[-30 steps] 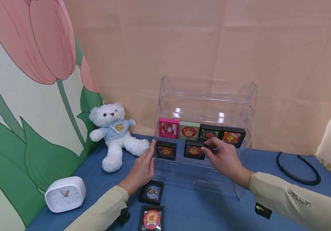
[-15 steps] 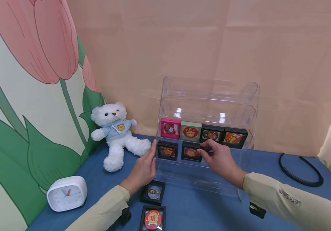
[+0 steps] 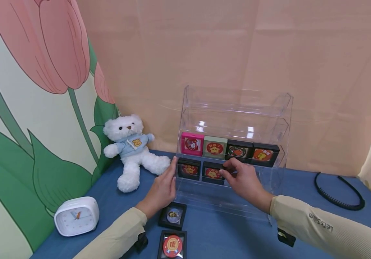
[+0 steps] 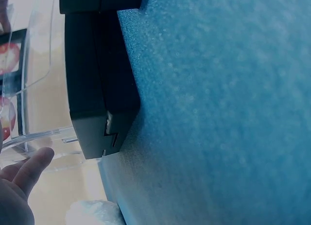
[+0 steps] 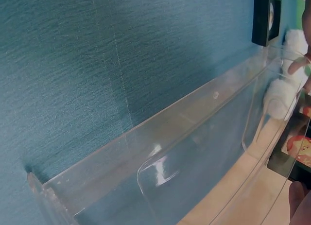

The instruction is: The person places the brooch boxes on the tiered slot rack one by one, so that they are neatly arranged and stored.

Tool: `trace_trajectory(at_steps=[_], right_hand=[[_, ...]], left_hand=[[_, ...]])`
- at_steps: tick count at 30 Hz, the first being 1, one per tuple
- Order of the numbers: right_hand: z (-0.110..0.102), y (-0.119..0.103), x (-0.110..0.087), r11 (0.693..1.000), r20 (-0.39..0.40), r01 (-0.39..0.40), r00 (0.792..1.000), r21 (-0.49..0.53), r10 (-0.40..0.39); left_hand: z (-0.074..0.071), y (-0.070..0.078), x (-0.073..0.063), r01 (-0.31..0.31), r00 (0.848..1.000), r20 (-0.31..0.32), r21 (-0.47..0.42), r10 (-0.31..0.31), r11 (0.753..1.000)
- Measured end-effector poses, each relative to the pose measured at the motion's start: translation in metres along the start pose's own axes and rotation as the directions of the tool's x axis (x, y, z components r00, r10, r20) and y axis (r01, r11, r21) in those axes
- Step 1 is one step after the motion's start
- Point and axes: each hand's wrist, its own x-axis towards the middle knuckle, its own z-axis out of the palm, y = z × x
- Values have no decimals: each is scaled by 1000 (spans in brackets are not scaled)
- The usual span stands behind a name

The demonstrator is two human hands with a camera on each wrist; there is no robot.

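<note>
A clear tiered acrylic rack (image 3: 234, 117) stands on the table. My right hand (image 3: 245, 182) pinches the right edge of a small black display case (image 3: 212, 173) with a red and gold round emblem, standing on a lower tier. Close to its left is a matching black case (image 3: 189, 169), with a narrow gap between them. My left hand (image 3: 160, 190) lies with straight fingers along the rack's left side. The right wrist view shows the held case (image 5: 296, 146) with a fingertip at its edge. On the tier above sit a pink case (image 3: 192, 144), a pale green case (image 3: 215, 148) and two black ones.
Two black cases lie on the blue table in front: one with a dark blue disc (image 3: 173, 216), one with a red chip (image 3: 172, 246). A white teddy bear (image 3: 133, 153) sits left of the rack, a white clock (image 3: 77, 217) nearer. A black headband (image 3: 340, 203) lies at right.
My right hand has slid the black case leftward along the tier, narrowing the gap to the matching case. My left hand stays at the rack's side. The head view has shifted slightly.
</note>
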Motion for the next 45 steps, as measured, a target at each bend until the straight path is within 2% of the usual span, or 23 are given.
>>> trace_trajectory(at_steps=[18, 27, 34, 37, 41, 45], right_hand=[[7, -1, 0, 999, -43, 20, 999, 36, -19], [4, 2, -4, 1000, -22, 12, 1000, 14, -12], [-3, 3, -15, 994, -61, 27, 998, -108, -33], [-5, 0, -22, 988, -75, 61, 995, -140, -72], [1, -11, -36, 982, -36, 143, 988, -122, -149], [15, -24, -53, 985, 94, 166, 983, -45, -161]], left_hand=[[0, 1, 0, 2, 1000, -2, -10, -2, 1000], [1, -2, 0, -38, 999, -28, 0, 38, 999], [1, -2, -1, -26, 999, -25, 1, 26, 1000], [0, -1, 0, -19, 999, -26, -1, 19, 1000], [0, -1, 0, -13, 1000, -21, -5, 13, 1000], [0, 0, 0, -11, 1000, -15, -6, 11, 1000]])
